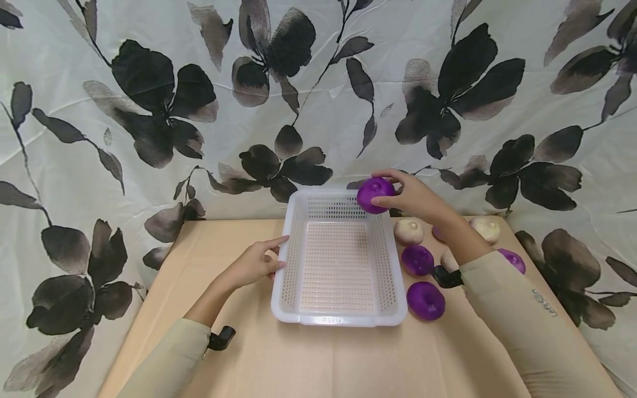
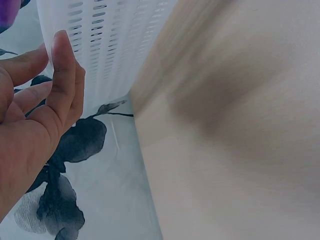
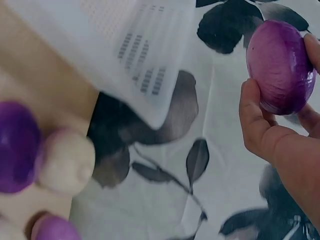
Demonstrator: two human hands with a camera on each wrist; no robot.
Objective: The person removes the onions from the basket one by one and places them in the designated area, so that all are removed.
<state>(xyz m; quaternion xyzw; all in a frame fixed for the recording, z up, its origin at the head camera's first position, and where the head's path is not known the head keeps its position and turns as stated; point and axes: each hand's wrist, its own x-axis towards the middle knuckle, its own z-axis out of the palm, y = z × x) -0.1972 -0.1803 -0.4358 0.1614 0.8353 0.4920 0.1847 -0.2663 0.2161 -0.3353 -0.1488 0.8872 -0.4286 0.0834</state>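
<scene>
A shiny purple onion (image 3: pixel 281 67) is gripped between the thumb and fingers of my right hand (image 1: pixel 415 196), above the far right corner of the white plastic basket (image 1: pixel 290 221). The perforated basket stands on the table with nothing inside it. At its left side, my left hand (image 1: pixel 252 263) pinches the rim; in the left wrist view, the fingers (image 2: pixel 62 75) lie on both sides of the edge. Right of the basket sit two purple onions (image 1: pixel 418 260) and a whitish onion (image 1: pixel 410 231).
More onions lie partly hidden under the right forearm, including a whitish onion (image 1: pixel 485 229) and a purple onion (image 1: pixel 512 260). The light wooden table (image 1: pixel 318 365) ends at a white cloth (image 1: pixel 348 138) with dark flowers behind it.
</scene>
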